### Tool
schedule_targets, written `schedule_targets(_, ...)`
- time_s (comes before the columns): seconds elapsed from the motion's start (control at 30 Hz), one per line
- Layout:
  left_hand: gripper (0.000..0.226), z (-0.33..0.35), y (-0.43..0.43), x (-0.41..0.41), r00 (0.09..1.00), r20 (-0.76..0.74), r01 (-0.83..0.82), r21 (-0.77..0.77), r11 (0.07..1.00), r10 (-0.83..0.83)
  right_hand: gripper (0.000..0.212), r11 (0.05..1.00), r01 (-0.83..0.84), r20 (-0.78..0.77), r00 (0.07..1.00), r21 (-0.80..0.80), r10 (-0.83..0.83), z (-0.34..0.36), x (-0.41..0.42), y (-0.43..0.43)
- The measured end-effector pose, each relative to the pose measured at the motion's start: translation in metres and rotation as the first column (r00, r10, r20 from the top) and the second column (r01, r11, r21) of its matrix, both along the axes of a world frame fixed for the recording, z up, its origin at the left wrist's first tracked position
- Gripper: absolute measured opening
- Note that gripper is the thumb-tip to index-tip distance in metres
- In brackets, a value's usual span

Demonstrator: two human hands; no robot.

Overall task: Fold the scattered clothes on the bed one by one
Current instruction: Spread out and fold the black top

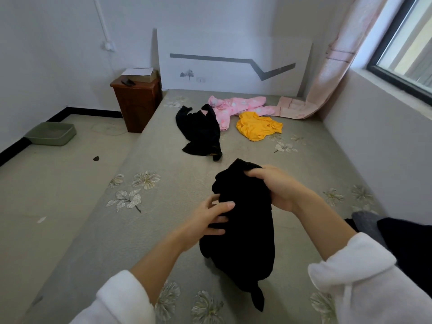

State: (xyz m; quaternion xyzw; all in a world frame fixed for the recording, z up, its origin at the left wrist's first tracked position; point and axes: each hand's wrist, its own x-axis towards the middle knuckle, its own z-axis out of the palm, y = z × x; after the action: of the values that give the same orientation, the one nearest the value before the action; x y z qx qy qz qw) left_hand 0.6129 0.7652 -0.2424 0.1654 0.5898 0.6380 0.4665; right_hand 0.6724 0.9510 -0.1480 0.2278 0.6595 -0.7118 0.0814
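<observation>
A black garment [245, 239] hangs bunched above the grey flowered bed [163, 218], its lower end touching the sheet. My right hand [273, 188] grips its upper edge. My left hand [210, 218] lies against its left side, fingers spread on the cloth and thumb behind a fold. Farther up the bed lie another black garment [201, 132], a pink patterned one [238, 106] and a yellow one [257, 126], all crumpled.
Dark and grey clothes [397, 239] lie at the bed's right edge, next to the wall under the window. A pink curtain [304, 108] trails onto the bed's far right corner. A wooden nightstand [138, 101] stands left of the headboard, a green tray [51, 133] on the floor.
</observation>
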Motion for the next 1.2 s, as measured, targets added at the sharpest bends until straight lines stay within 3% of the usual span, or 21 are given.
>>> schedule_targets(0.1,0.065,0.006,0.001,-0.002,0.995,-0.097,-0.002,-0.040,0.999,-0.002,0.024,0.993,-0.081,-0.004,0.997,-0.091,0.081,0.001,0.004,0.007)
schedule_targets(0.27,0.016,0.004,0.007,-0.009,0.980,-0.181,-0.087,-0.050,0.995,0.077,0.019,0.982,-0.111,-0.049,0.993,-0.156,0.104,0.002,0.008,0.016)
schedule_targets(0.4,0.018,0.003,0.004,-0.017,0.951,-0.278,-0.178,-0.137,0.974,0.134,0.019,0.983,-0.024,-0.078,0.997,-0.184,0.009,0.003,0.009,0.027)
schedule_targets(0.57,0.026,0.004,-0.011,-0.043,0.845,-0.412,-0.457,-0.225,0.861,0.341,0.022,0.949,0.221,-0.158,0.953,-0.225,-0.259,0.006,0.013,0.050)
schedule_targets(0.67,0.023,0.003,-0.015,-0.054,0.803,-0.337,-0.569,-0.189,0.800,0.492,0.026,0.956,0.195,-0.207,0.948,-0.220,-0.241,0.008,0.016,0.055)
schedule_targets(0.77,0.015,-0.013,-0.008,-0.044,0.819,-0.237,-0.566,-0.187,0.803,0.523,0.024,0.978,0.167,-0.196,0.962,-0.127,-0.190,0.011,0.011,0.045)
schedule_targets(0.87,0.015,-0.037,-0.004,-0.019,0.844,0.183,-0.506,-0.038,0.862,0.504,0.022,0.985,0.164,-0.172,0.970,-0.048,-0.170,0.014,0.002,0.030)
schedule_targets(0.93,0.041,-0.055,-0.007,-0.001,0.846,0.292,-0.475,0.034,0.879,0.446,0.026,0.989,0.151,-0.166,0.975,0.004,-0.148,0.012,-0.002,0.023)
schedule_targets(0.97,0.056,-0.065,-0.008,0.009,0.881,0.239,-0.423,0.014,0.906,0.408,0.027,0.989,0.144,-0.171,0.975,0.016,-0.140,0.011,-0.002,0.021)
schedule_targets(1.03,0.065,-0.078,-0.008,0.030,0.951,0.047,-0.299,-0.099,0.949,0.305,0.029,0.991,0.130,-0.181,0.975,0.011,-0.126,0.011,-0.003,0.018)
schedule_targets(1.1,0.057,-0.086,-0.004,0.043,0.972,-0.040,-0.236,-0.134,0.962,0.233,0.040,0.995,0.099,-0.183,0.978,0.011,-0.095,0.010,-0.004,0.016)
schedule_targets(1.2,0.042,-0.084,0.008,0.046,0.953,-0.105,-0.295,-0.092,0.951,0.285,0.051,0.997,0.070,-0.192,0.979,0.021,-0.064,0.010,-0.002,0.015)
